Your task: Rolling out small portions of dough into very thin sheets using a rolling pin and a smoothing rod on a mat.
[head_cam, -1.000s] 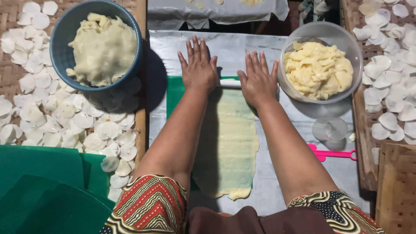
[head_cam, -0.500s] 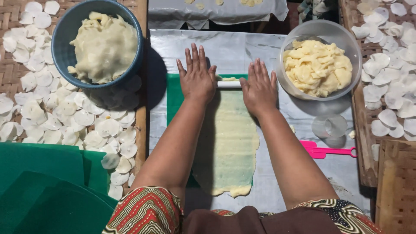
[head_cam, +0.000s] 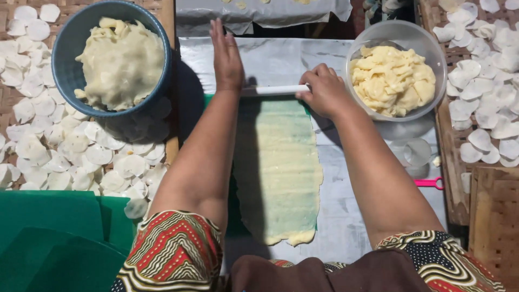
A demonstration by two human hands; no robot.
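Pressing a white rolling pin (head_cam: 275, 90), both hands flatten pale dough (head_cam: 278, 167).

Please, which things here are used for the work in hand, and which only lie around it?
In use:
left hand, flat on the rolling pin
right hand, gripping the rolling pin
white rolling pin
rolled dough sheet

Lying about:
blue bowl of dough
clear bowl of dough pieces
white discs on woven trays
pink tool
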